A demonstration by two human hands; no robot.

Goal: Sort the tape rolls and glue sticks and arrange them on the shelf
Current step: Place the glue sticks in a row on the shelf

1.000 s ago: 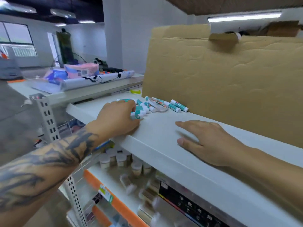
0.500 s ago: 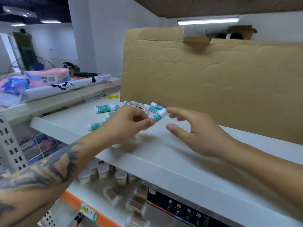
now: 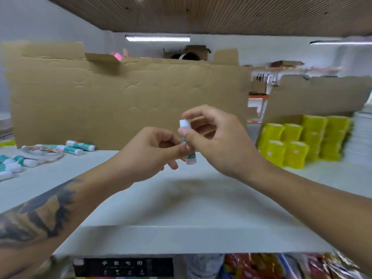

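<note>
A glue stick (image 3: 189, 144) of smooth white plastic with a green paper-like label is pinched in the right hand (image 3: 217, 141), above a shelf (image 3: 181, 208) finished in matt, pale grey. Behind the hand stands a sheet of brown corrugated cardboard (image 3: 128, 101), its matt face dented with round marks. Far to the right of the hand, yellow packets (image 3: 298, 146) look glossy and plastic-wrapped. Overhead, the ceiling (image 3: 201, 15) shows ribbed, wood-toned slats.
</note>
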